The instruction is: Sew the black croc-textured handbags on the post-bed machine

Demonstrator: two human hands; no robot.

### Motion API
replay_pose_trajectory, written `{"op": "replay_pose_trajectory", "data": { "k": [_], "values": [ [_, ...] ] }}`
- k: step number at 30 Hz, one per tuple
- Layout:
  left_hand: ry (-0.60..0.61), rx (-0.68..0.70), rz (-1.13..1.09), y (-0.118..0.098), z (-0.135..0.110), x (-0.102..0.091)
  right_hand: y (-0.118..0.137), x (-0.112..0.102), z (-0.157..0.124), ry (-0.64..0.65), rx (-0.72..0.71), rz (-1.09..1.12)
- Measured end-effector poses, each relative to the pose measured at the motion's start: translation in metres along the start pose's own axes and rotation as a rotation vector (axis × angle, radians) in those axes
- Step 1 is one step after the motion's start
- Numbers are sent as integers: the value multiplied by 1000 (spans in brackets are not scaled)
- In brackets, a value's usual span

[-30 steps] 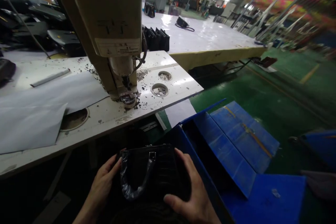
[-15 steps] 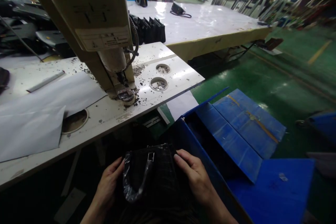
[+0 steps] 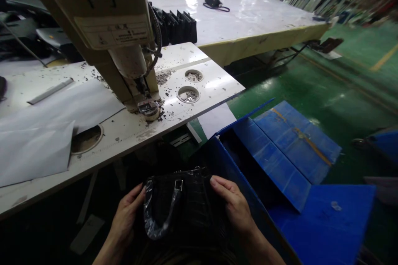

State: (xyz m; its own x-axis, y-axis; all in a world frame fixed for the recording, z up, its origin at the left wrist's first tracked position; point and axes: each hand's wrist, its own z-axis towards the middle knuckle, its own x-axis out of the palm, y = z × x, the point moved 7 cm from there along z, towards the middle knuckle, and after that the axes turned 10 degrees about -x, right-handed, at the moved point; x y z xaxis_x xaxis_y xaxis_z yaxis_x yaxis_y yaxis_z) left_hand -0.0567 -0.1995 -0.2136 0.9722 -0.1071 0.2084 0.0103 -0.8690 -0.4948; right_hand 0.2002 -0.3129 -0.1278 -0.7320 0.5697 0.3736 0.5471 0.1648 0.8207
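Between my two hands is a black handbag [image 3: 194,207] with a crocodile-like pattern. Its curved handle [image 3: 152,225] is wrapped in clear plastic and hangs down over the front, joined by a silver buckle. My left hand [image 3: 126,213] grips the bag's left side near the top corner. On the opposite side, my right hand [image 3: 234,205] is closed on the upper right corner, thumb in front. The lower part of the bag fades into shadow. Ahead stands a machine [image 3: 112,20] with a round metal head base [image 3: 149,109] on a white worktop [image 3: 130,138].
An open blue box [image 3: 245,174] with spread flaps stands close on my right. Paper sheets [image 3: 90,103] and a metal strip [image 3: 51,91] lie on the worktop, beside cups of small metal pieces [image 3: 188,95]. Several black bags [image 3: 182,27] stand on the long white table [image 3: 258,14] behind.
The view has shifted slightly, so the worktop appears a little higher. My hands still hold the handbag, its top right corner now a bit further right.
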Motion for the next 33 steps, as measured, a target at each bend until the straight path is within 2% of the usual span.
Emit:
{"op": "replay_pose_trajectory", "data": {
  "k": [5,11,14,20,25,29,31,33],
  "values": [
    [-22,3,-6,-5,-12,-4,0,4,3,50,27,73],
    [-101,-67,27,-10,-27,-9,-2,5,8,67,27,8],
    [-71,-100,29,-8,-30,-10,-5,2,12,71,23,-12],
    [-10,-59,101,-7,-30,-10,-8,-11,19,14,-10,-87],
    [-17,80,223,-14,-29,-1,8,-17,23,5,-118,-287],
    [-63,246,350,-23,-34,13,8,-28,22,73,-86,-345],
    [-72,345,419,-30,-43,23,2,-48,22,8,-46,-377],
    [-23,405,438,-36,-51,35,-3,-77,22,-176,-65,-447]
  ]
}}
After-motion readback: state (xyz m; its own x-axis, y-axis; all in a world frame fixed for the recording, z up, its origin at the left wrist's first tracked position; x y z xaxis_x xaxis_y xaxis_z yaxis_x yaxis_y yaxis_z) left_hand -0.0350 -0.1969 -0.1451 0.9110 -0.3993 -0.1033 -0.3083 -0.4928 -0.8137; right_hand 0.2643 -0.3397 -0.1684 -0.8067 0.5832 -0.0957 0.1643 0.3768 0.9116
